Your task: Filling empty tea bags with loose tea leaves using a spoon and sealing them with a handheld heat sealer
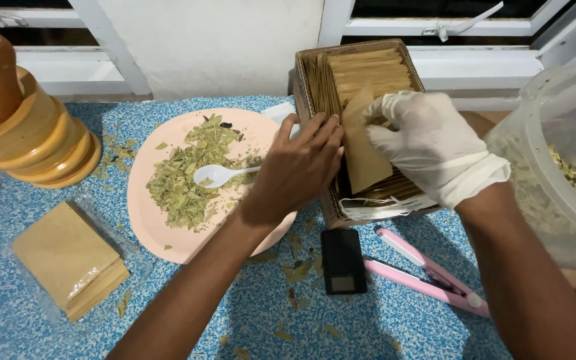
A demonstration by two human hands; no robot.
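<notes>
Our right hand (428, 143), in a white glove, pinches a brown paper bag (363, 150) above the box (309, 87). Our bare left hand (298, 170) rests open, maybe touching the box edge.

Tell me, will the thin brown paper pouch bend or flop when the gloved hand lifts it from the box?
The thin brown paper pouch will probably bend easily; it looks flat and thin. It seems light, since the right hand in a white glove pinches it by one corner. It likely won't roll. The bare left hand rests on the cardboard box.
</notes>
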